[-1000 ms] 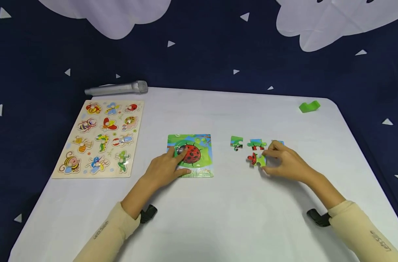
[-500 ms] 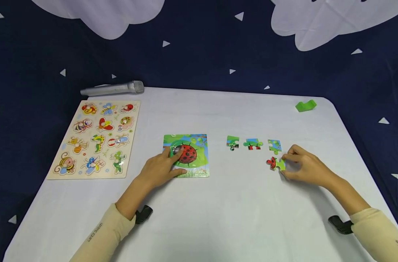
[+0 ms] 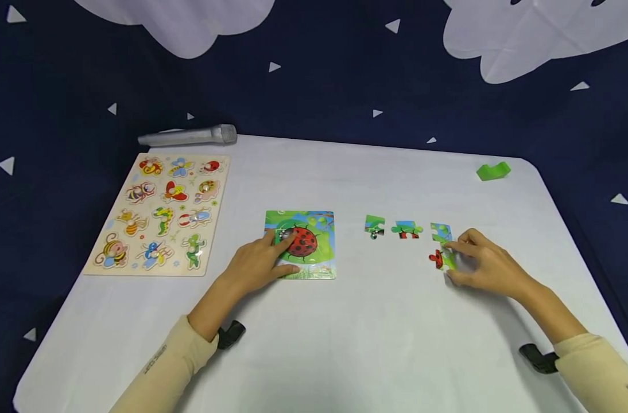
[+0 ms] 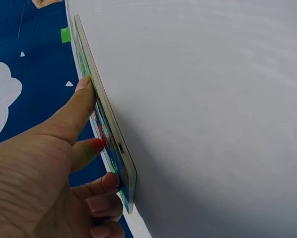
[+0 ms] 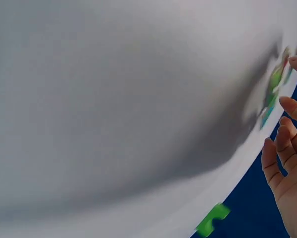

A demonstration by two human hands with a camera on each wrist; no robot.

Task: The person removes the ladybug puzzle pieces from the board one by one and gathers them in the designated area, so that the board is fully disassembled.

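Note:
In the head view my left hand point(image 3: 254, 267) rests its fingers on a square ladybug picture board point(image 3: 321, 235) at the middle of the table. The left wrist view shows that board point(image 4: 109, 111) edge-on, with the thumb and fingers touching its face. My right hand point(image 3: 481, 264) pinches a red and green jigsaw piece point(image 3: 436, 259) by its right part between thumb and forefinger. It sits just below a blue and green jigsaw piece point(image 3: 441, 231). Two more pieces lie leftward: a green one point(image 3: 374, 225) and a blue one with red point(image 3: 408, 229). The right wrist view is blurred.
A wooden peg puzzle board point(image 3: 159, 218) with insect shapes lies at the left. Behind it is a grey microphone point(image 3: 190, 136) along the table's back edge. A small green curved block point(image 3: 493, 171) sits at the far right corner of the white table point(image 3: 355, 344).
My right hand has slid the red and green piece rightward, to below the blue and green piece, which it had partly covered. The left hand has stayed on the ladybug board.

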